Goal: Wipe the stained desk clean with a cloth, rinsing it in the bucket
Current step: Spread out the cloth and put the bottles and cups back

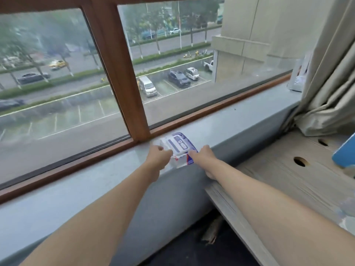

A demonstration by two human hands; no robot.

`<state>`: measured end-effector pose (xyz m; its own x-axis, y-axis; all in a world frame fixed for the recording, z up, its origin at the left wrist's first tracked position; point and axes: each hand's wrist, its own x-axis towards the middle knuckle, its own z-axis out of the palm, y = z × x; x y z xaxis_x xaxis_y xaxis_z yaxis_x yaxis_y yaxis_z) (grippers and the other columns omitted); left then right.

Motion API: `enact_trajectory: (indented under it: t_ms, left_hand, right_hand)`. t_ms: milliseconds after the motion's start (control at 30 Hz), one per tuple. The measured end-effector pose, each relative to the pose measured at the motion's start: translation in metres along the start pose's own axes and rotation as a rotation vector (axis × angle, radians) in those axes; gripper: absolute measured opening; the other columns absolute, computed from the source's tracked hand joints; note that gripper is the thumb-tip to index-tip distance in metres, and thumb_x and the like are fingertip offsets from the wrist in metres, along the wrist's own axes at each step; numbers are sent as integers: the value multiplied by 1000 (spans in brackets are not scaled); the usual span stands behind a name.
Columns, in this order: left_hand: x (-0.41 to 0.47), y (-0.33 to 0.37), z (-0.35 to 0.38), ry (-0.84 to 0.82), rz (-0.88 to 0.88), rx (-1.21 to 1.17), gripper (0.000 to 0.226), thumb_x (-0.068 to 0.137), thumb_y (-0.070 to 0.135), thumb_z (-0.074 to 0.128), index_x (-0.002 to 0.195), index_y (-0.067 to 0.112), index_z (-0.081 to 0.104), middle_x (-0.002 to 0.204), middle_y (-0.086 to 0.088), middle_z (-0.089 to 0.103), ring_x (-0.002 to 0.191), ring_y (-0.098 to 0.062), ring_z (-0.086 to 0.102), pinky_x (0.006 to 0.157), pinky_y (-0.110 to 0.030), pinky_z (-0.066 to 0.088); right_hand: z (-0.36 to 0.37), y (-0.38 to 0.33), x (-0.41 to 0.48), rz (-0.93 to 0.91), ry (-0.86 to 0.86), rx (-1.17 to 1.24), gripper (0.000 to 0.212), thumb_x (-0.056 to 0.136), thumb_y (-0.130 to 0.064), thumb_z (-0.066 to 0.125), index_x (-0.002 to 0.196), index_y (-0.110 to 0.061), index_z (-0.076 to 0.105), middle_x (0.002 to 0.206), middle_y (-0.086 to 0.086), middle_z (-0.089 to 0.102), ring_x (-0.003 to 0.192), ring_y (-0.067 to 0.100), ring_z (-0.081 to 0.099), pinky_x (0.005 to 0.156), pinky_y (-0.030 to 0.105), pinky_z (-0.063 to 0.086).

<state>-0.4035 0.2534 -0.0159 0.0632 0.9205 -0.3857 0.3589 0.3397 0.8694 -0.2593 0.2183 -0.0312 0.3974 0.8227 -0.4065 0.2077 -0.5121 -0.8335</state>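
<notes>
Left hand [159,154] fingers curl onto the left edge of white-and-purple soft plastic pack [177,144], likely wipes, lying on grey stone windowsill [240,120]. Right hand [201,153] pinches its near-right corner. Probably light, crinkly, slippery: grip the edges. Pale wood-grain desk [278,175] sits right.

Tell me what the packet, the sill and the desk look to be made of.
Packet: thin soft plastic film, glossy, likely; it crinkles and part looks see-through, with a printed white and purple label.
Sill: smooth grey stone or a stone-like slab, faintly reflective; which, I cannot tell.
Desk: pale wood or wood-look board, matt, with streaky grain and round cut holes.
</notes>
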Motion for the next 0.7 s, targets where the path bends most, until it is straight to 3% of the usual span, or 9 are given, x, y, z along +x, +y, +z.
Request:
enact_trajectory:
  t_ms: [100,200,300,400,533,633,700]
  left_hand:
    - [10,-12,1,-65,-96,-156,13,95,10,57,108,5,57,96,-12,57,87,-26,55,71,-33,49]
    - [21,-14,3,-77,-158,-259,25,95,21,62,114,5,62,103,-14,66,87,-28,66,62,-30,53]
    - [23,-9,4,-91,-234,-324,23,95,31,66,96,10,58,87,-9,57,71,-21,59,72,-33,54]
    - [21,-2,20,-140,-257,-403,18,93,15,68,106,7,59,99,-15,63,75,-28,64,89,-41,56]
    - [7,13,67,-254,-205,-452,27,92,-6,57,119,-4,60,104,-23,71,78,-31,72,71,-40,61]
    - [-15,26,118,-374,-157,-398,30,92,-9,54,122,-7,56,100,-24,72,71,-31,74,57,-36,60]
    - [-32,31,156,-441,-125,-327,26,91,-10,55,117,-8,57,95,-24,72,70,-33,74,61,-39,61]
  right_hand:
    - [12,3,6,83,18,250,19,96,-27,63,93,-11,53,95,9,62,80,22,55,64,31,48]
    - [13,-1,7,134,81,335,18,93,-11,66,80,-13,53,90,12,63,64,17,52,56,27,46]
    - [4,-4,3,136,69,332,18,90,1,59,79,-12,55,86,11,63,60,16,53,50,25,43]
    - [-20,-4,-12,115,27,337,21,93,3,53,81,-13,54,80,8,61,64,17,56,57,29,50]
    - [-65,9,-27,74,66,454,20,92,7,49,83,-10,54,84,11,64,80,27,64,80,44,57]
    - [-118,36,-38,119,166,570,11,86,1,54,91,-6,61,82,13,65,65,24,64,58,32,56]
    - [-155,63,-49,169,185,640,20,87,-13,65,106,-5,66,89,14,73,66,25,69,57,32,57]
